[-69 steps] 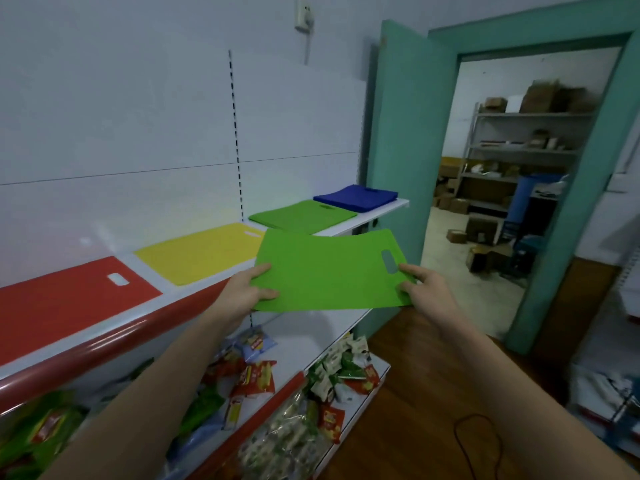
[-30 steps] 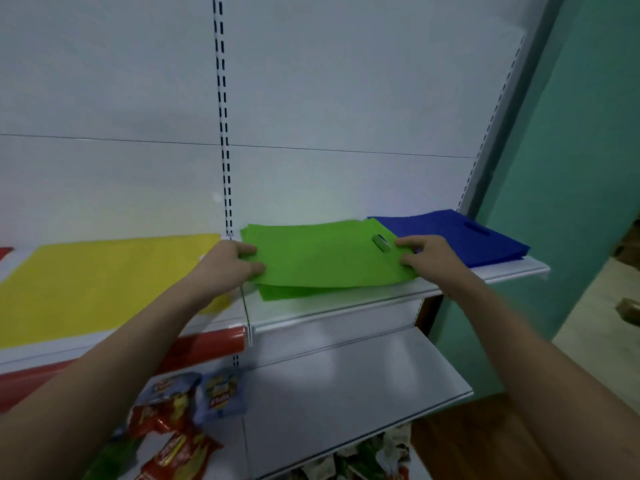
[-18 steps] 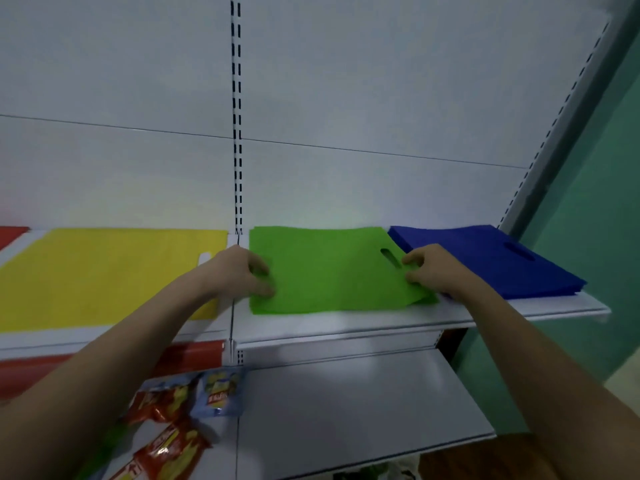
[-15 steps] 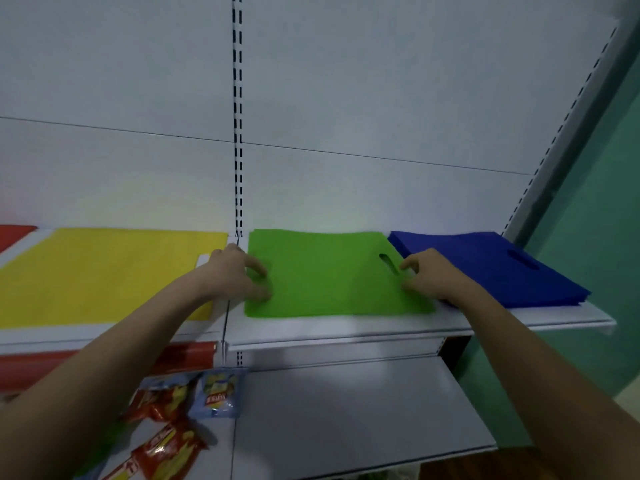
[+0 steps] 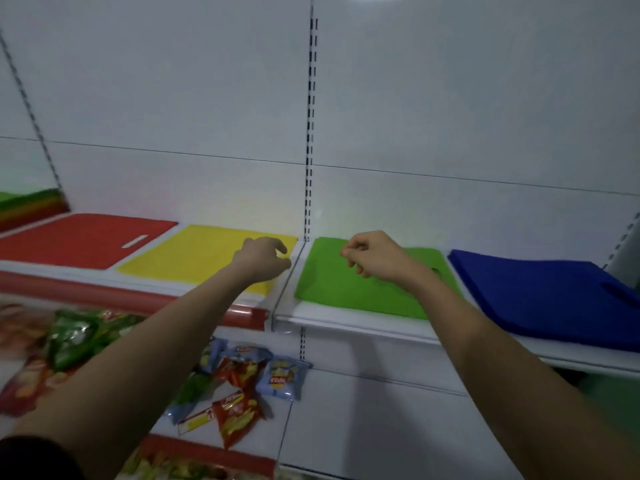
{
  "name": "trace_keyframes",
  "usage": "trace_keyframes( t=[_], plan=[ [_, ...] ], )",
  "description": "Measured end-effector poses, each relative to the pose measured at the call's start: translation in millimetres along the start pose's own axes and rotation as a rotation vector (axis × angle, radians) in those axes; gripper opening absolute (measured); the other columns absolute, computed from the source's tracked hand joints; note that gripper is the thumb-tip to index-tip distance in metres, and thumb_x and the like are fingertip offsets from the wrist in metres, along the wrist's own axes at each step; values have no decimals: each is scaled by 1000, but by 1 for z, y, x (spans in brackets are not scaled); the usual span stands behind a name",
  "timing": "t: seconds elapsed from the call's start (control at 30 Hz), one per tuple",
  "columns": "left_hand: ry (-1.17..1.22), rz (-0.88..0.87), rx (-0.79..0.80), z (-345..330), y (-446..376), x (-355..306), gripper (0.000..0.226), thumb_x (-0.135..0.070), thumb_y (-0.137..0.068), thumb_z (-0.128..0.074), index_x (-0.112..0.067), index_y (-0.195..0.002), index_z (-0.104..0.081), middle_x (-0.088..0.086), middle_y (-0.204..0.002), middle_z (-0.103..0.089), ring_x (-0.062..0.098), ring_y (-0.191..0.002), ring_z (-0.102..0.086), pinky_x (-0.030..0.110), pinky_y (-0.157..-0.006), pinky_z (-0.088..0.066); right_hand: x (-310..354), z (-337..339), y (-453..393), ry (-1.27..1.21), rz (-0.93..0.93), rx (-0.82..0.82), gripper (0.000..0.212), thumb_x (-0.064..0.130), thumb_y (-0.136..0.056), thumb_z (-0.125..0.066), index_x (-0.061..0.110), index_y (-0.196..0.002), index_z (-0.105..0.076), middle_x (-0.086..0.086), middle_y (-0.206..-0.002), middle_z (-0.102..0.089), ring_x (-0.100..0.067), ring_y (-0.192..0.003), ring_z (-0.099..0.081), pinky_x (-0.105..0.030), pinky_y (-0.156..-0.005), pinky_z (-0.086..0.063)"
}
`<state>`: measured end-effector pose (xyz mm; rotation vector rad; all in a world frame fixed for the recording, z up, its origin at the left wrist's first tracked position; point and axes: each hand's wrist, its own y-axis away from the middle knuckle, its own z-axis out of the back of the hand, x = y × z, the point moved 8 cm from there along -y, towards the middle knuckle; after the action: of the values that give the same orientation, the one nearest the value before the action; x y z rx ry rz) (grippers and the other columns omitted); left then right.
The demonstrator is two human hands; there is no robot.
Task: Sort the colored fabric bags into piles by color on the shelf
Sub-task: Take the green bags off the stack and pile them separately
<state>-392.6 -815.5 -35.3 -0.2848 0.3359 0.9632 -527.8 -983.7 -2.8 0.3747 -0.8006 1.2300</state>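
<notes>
While both of your hands hang empty above the shelf, read the labels below as a legend to the head view.

Next source: the mixed, unsorted stack [image 5: 29, 207] lies at the far left end of the shelf, well apart from both hands. It is blurred, so the colours in it beyond green and red are hard to tell.
Nearer hand: your left hand [image 5: 265, 259] is the closer of the two to that stack; the right would have to cross over.
Direction of reach: from the left hand the stack lies leftward along the shelf, beyond the yellow pile [image 5: 204, 258] and the red pile [image 5: 79, 239].
Long axis: the row of piles runs left to right along the shelf edge [image 5: 363, 329], and each bag lies flat.
Left hand: fingers loosely curled, holding nothing, hovering over the right end of the yellow pile; whether it touches the fabric cannot be told.
Right hand [image 5: 375, 258]: fingers loosely curled, holding nothing, above the green pile [image 5: 349, 289] and apparently clear of it.
Green pile: flat on the shelf, between the yellow pile and the blue pile [image 5: 540, 292].
Lower shelf: snack packets [image 5: 249, 379] lie scattered below your left forearm, no part of the sorting.
Step in hand, as a judgement: the green pile looks settled, and the next bag must come from the left.
</notes>
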Motion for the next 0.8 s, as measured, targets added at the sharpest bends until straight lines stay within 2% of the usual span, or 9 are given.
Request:
trace_keyframes(
  t=[0.13,0.27,0.37,0.4,0.43,0.5,0.6,0.73,0.8],
  plan=[
    [-56,120,-146,46,50,30,40,-45,-91,-57,-25,-125,-62,5,-122,-64,30,-124,-48,43,-98,-46,54,-73,0,-81,118,150,16,18,-95,-56,6,-90,-66,-6,-75,-63,-16,-58,-54,-23,-51,-45],
    [-115,258,-225,83,110,79,37,-45,-88,-57,-23,-117,-67,5,-111,-69,28,-111,-58,37,-89,-50,119,-141,7,-70,222,307,18,20,-93,-56,8,-81,-62,-9,-75,-64,-20,-61,-54,-27,-55,-43],
    [-139,386,-261,111,162,119,34,-43,-90,-55,-19,-108,-69,5,-102,-70,28,-99,-62,35,-81,-52,168,-179,20,2,323,330,27,20,-91,-56,-4,-79,-60,-26,-74,-58,-22,-63,-46,-32,-61,-36],
    [-150,429,-272,120,180,133,33,-44,-90,-55,-18,-104,-70,5,-100,-70,27,-95,-63,35,-80,-54,185,-190,27,33,366,334,29,19,-91,-55,-4,-73,-56,-31,-73,-48,-21,-63,-42,-32,-60,-31],
    [-161,466,-281,128,195,148,33,-45,-91,-54,-17,-100,-70,4,-98,-70,26,-91,-63,36,-77,-54,200,-200,35,61,412,344,31,19,-91,-54,1,-66,-49,-27,-69,-39,-21,-62,-37,-32,-59,-27],
    [-166,529,-305,144,226,173,30,-45,-92,-52,-19,-94,-68,2,-91,-69,22,-85,-64,32,-69,-53,228,-222,49,92,480,376,34,21,-93,-52,12,-63,-38,-15,-65,-35,-22,-61,-34,-32,-58,-24],
    [-153,608,-342,162,265,213,33,-47,-90,-52,-17,-90,-66,0,-84,-68,20,-77,-64,33,-69,-51,261,-258,62,114,513,435,33,28,-94,-54,12,-67,-42,-9,-63,-40,-22,-60,-39,-32,-58,-29],
    [-133,677,-391,179,304,268,37,-50,-87,-52,-19,-93,-72,3,-89,-73,20,-80,-66,38,-74,-55,315,-309,78,133,568,487,37,36,-93,-56,9,-69,-49,-13,-72,-54,-25,-61,-46,-33,-59,-35],
    [-138,699,-393,186,322,295,33,-50,-89,-52,-22,-92,-70,-2,-85,-69,17,-81,-63,37,-77,-55,344,-336,87,144,595,505,39,33,-94,-55,9,-64,-47,-10,-65,-49,-24,-58,-44,-34,-59,-34]
  ],
)
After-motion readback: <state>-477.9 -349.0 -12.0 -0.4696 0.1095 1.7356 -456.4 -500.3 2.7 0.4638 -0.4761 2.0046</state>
